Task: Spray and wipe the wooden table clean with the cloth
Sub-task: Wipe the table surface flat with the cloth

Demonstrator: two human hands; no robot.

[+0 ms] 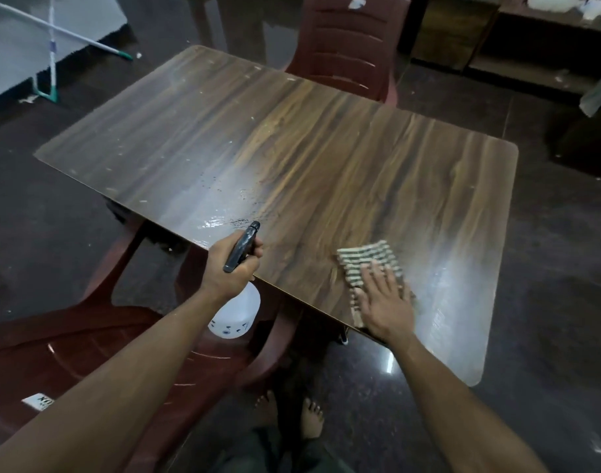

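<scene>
The wooden table (pixel 292 148) fills the middle of the head view, with white specks on its left half and a wet patch of droplets near the front edge. My left hand (pixel 229 264) grips a spray bottle (pixel 236 315) with a white body and a dark trigger head, its nozzle aimed at the wet patch. My right hand (pixel 384 302) lies flat with spread fingers on a striped cloth (pixel 367 259) pressed to the table near the front edge.
A dark red plastic chair (pixel 347 39) stands at the table's far side and another (pixel 87 343) sits at the near left under my left arm. A mop (pixel 53 32) lies on the floor at the far left. My bare feet (pixel 292 414) stand on the dark floor.
</scene>
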